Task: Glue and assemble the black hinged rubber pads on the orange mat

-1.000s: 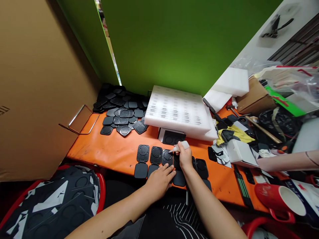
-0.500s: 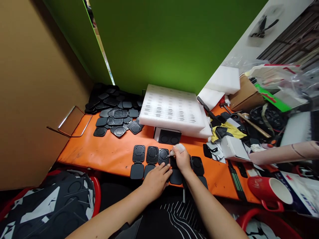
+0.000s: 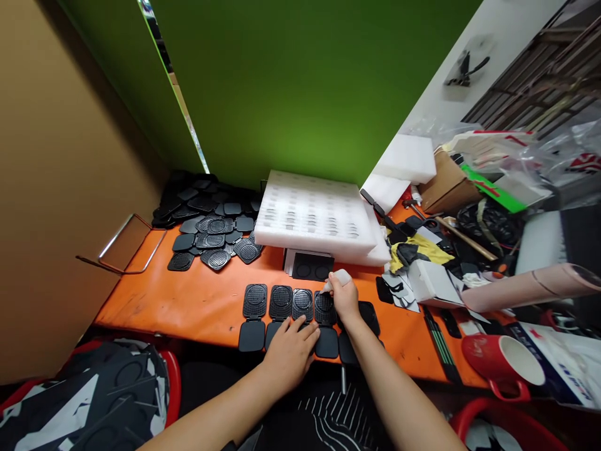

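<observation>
Several black hinged pieces lie in a row along the front of the orange table [image 3: 206,294], each with a ridged upper pad and a smooth lower flap. My right hand [image 3: 345,297] is wrapped round a small white bottle [image 3: 344,276], its tip pointing down-left at the top of the fourth ridged pad [image 3: 325,309] from the left. My left hand [image 3: 290,351] lies with fingers spread over the lower flaps of the second and third pieces, partly hiding them.
Black pieces [image 3: 216,241] are heaped at the back left beside a wire frame [image 3: 129,245]. White foam blocks [image 3: 310,210] stand behind the row. Tools, a yellow cloth [image 3: 425,250], a white box [image 3: 434,282] and a red mug [image 3: 483,357] crowd the right. A red bin [image 3: 173,385] stands front left.
My right hand has shifted with the bottle from the third ridged pad to the fourth. The camera view has tilted and shifted slightly. My left hand remains over the lower flaps.
</observation>
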A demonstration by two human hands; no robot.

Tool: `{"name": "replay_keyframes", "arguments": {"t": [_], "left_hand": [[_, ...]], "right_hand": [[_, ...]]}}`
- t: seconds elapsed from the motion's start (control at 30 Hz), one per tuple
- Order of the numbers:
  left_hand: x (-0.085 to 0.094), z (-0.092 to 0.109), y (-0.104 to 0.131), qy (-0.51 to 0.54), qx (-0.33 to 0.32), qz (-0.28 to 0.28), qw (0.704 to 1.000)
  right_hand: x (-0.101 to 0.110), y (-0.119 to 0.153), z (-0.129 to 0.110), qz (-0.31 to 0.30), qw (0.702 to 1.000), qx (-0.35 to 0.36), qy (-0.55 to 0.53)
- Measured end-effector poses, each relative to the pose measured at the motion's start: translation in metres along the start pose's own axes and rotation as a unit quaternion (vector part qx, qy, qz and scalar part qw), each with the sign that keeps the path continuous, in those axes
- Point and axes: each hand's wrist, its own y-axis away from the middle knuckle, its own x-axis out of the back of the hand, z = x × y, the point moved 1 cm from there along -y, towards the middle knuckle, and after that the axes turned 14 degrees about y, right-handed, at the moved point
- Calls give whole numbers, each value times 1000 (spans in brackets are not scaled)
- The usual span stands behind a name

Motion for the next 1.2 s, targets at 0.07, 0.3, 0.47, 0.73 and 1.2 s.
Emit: {"name": "replay_keyframes", "arguments": {"t": [0.07, 0.3, 0.47, 0.73, 1.2], "left_hand": [[1, 2, -1, 4, 9, -6, 1000], [0, 3, -2, 8, 17, -7, 1000], [-1, 2, -2, -10, 12, -4, 1000], [4, 15, -13, -37, -16, 1, 999], [-35, 44, -43, -61, -112, -75, 989]], "right_hand": [[3, -3, 1, 1, 1000, -16, -20], [27, 12, 7, -11, 990, -62, -124], [38, 30, 5, -9, 999, -17, 42], [40, 11, 20, 24, 993, -68, -93], [44, -5, 26, 36, 999, -29, 5]]}}
